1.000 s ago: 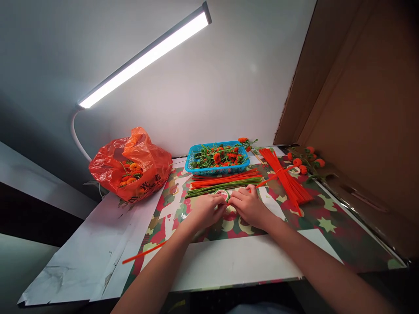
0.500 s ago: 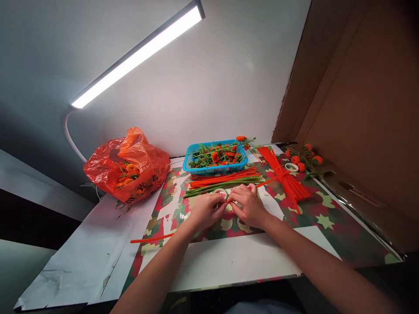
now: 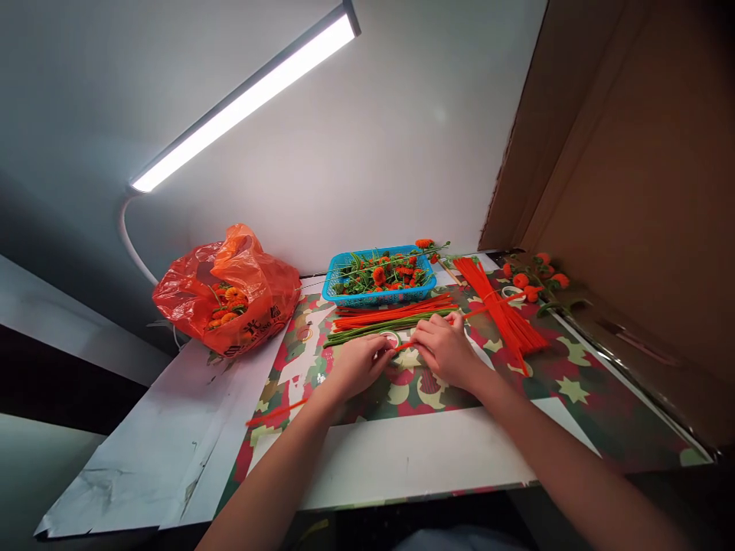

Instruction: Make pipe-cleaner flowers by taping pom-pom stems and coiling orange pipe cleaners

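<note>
An orange pipe-cleaner-like stem runs between my two hands over the patterned table cover. My left hand pinches it, and one orange end sticks out at the lower left, beyond my left forearm. Fingers closed on the same stem, my right hand is a short gap to the right; orange also extends up and right from it. Just behind my fingertips lies a roll of tape, partly hidden. Green stems and loose orange stems lie side by side beyond my hands.
A blue basket of orange flowers stands at the back. To the left is a red plastic bag under a lit lamp. A tied orange bundle, another tape roll and orange flowers lie right, near cardboard.
My right hand has moved slightly right and up, widening the gap between my hands and showing more orange stem. The stem's left end has shifted to the right.
</note>
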A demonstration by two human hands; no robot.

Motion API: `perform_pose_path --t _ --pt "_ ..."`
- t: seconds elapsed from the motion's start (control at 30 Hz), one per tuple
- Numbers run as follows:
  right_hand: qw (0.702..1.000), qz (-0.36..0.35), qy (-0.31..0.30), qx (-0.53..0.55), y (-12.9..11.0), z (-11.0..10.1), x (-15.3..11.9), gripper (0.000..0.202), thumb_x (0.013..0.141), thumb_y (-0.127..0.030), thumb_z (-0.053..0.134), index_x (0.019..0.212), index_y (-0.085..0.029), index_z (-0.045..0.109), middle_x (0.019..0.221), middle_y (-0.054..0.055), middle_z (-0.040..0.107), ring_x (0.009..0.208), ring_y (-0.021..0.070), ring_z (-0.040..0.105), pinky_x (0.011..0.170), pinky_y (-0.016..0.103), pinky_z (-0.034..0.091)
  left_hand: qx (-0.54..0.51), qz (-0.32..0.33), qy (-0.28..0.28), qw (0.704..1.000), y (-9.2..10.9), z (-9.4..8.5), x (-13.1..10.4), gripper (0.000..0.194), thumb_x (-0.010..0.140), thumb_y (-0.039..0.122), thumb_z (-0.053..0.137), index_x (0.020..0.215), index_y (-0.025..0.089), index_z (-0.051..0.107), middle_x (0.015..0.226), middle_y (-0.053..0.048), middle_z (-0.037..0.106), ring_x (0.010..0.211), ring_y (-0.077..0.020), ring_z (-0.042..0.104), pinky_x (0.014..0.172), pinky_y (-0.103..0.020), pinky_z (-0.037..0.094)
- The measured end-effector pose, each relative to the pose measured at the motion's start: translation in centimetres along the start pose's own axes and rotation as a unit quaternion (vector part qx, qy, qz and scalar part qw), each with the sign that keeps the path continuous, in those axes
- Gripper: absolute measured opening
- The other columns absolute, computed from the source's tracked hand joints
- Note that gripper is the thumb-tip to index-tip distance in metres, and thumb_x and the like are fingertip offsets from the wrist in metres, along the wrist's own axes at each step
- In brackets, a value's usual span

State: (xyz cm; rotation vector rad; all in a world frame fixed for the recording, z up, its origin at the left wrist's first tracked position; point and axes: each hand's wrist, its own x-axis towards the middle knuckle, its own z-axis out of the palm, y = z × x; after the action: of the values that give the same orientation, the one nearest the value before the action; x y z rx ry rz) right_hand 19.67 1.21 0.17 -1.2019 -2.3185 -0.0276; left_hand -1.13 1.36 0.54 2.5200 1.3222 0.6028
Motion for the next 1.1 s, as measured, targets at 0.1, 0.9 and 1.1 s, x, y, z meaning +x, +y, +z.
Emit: perform_pose_path --t 0.1,0.9,1.1 --pt "0.999 0.026 0.017 -0.038 1.6 -1.0 0.2 0.016 0.088 -0.015 0.050 0.081 -0.021 0.063 0.083 -0.001 0.065 0.084 0.0172 0.049 0.083 0.039 0.019 0.053 0.000 0.014 0.999 -1.1 -0.3 0.0 0.030 0.094 0.034 0.039 0.081 0.019 0.062 0.075 -0.002 0.063 0.067 -0.0140 0.056 0.058 -0.024 0.034" --pt "0.997 0.015 0.063 0.031 2.0 0.4 0.2 0.037 0.087 -0.024 0.053 0.124 -0.026 0.056 0.121 0.008 0.059 0.111 0.0242 0.051 0.094 0.040 0.031 -0.124 -0.067 0.058 0.988 -4.4 -1.5 0.3 0.034 0.091 0.038 0.041 0.073 0.016 0.059 0.069 -0.001 0.059 0.064 -0.0127 0.051 0.058 -0.023 0.038" --pt "0.996 -0.034 0.007 0.078 -0.2 2.4 0.1 0.038 0.090 -0.022 0.051 0.128 -0.028 0.052 0.124 0.007 0.060 0.115 0.0217 0.050 0.096 0.040 0.025 -0.273 -0.089 -0.067 0.955 -3.5 -1.8 -0.2 0.041 0.086 0.051 0.046 0.077 0.015 0.062 0.065 0.001 0.053 0.054 -0.0102 0.049 0.048 -0.021 0.037"
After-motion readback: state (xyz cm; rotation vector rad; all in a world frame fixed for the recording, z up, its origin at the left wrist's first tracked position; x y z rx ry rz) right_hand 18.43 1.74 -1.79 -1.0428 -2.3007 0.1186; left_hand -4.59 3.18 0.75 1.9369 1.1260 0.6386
